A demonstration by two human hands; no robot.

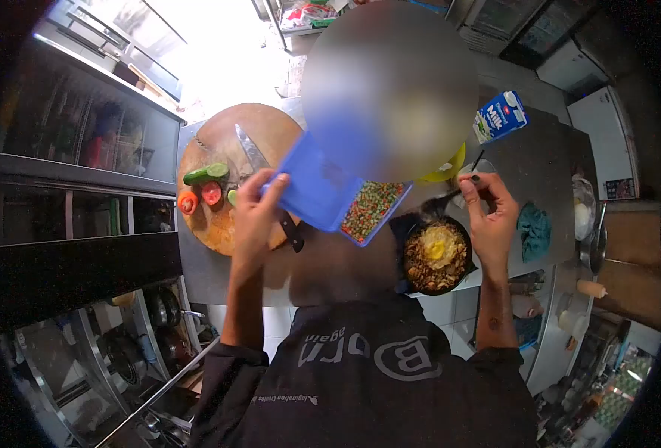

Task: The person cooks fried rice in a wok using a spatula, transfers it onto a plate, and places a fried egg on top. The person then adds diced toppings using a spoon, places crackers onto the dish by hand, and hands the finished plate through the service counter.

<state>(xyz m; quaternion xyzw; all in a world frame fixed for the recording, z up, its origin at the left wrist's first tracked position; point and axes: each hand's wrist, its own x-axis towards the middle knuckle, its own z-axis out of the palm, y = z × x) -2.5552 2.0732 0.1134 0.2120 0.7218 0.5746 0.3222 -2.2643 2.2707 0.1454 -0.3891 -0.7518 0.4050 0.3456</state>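
My left hand [257, 216] is closed on the raised lid of a blue plastic box [308, 198]. Finely chopped red and green pieces [373, 210] fill the box's open lower half. In my right hand [487, 216], pinched between thumb and fingers, is a thin dark utensil [450, 200]; its lower end is blurred, so I cannot tell its kind. It slants down toward the far edge of a black dish [411, 282] holding brown fried food [427, 275] topped with a fried egg [441, 248].
A round wooden board [263, 123] at left bears a knife [250, 145], cucumber [205, 174] and cut tomato [188, 201]. A milk carton [500, 117] and crumpled teal cloth [534, 230] lie right. A blurred disc hides the far middle; part of a yellow-green bowl [450, 166] shows below it.
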